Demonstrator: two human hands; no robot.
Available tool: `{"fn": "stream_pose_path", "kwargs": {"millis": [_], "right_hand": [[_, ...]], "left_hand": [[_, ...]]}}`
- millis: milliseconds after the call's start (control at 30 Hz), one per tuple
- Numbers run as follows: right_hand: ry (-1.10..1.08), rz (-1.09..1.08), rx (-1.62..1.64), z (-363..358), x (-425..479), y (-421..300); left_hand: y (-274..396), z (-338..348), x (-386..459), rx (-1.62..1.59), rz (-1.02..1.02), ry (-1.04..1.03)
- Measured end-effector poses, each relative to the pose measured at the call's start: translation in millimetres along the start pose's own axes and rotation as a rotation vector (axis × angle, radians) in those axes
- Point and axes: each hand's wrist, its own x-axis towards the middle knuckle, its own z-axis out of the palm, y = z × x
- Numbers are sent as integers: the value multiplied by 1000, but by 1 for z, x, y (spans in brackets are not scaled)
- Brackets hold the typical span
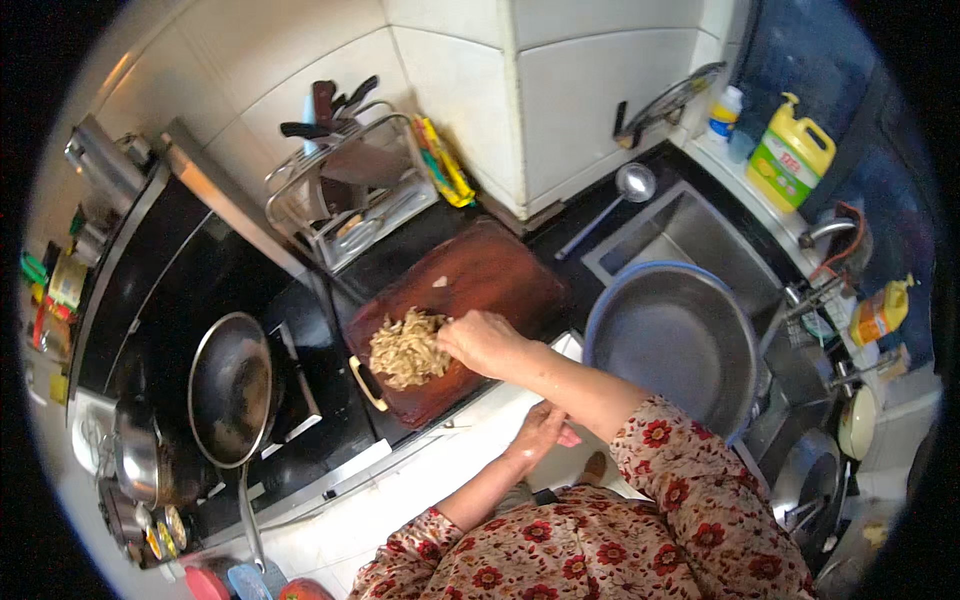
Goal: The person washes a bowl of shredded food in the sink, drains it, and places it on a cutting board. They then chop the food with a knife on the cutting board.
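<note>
A reddish-brown cutting board (pixel 510 270) lies on the black counter, with a pile of pale brown shredded food (pixel 409 352) on its near left part. At the pile's right edge is my right hand (pixel 480 343), fingers bent down against the shreds; whether it grips any is hidden. Below my right forearm, off the board's near edge, my left hand (pixel 540 435) hangs in front of my body, partly covered by that arm; its fingers are not clear. One small pale piece (pixel 439 282) lies alone beyond the pile.
A wok (pixel 231 390) sits on the stove at left. Behind the board stands a wire rack (pixel 341 169) with knives. To the right, a large blue-rimmed basin (pixel 671 345) covers part of the steel sink (pixel 690 225); a ladle (pixel 636 183) lies beyond.
</note>
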Motion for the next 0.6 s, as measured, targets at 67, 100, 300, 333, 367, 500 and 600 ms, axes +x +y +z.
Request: {"fn": "stream_pose_path", "kwargs": {"millis": [67, 100, 300, 333, 367, 500, 600], "right_hand": [[77, 57, -132, -39, -4, -3], [223, 6, -89, -60, -18, 0], [437, 724, -296, -168, -171, 70], [601, 664, -461, -176, -217, 97], [576, 755, -636, -188, -257, 102], [320, 1252, -429, -180, -352, 104], [493, 1400, 545, -157, -365, 88]], "left_hand": [[26, 10, -4, 34, -52, -28], [18, 8, 2, 56, -26, -32], [28, 40, 17, 133, -164, -37], [24, 45, 21, 124, -136, -5], [22, 47, 28, 131, -118, 8], [30, 54, 46, 189, -72, 131], [49, 52, 60, 291, -29, 133]]}}
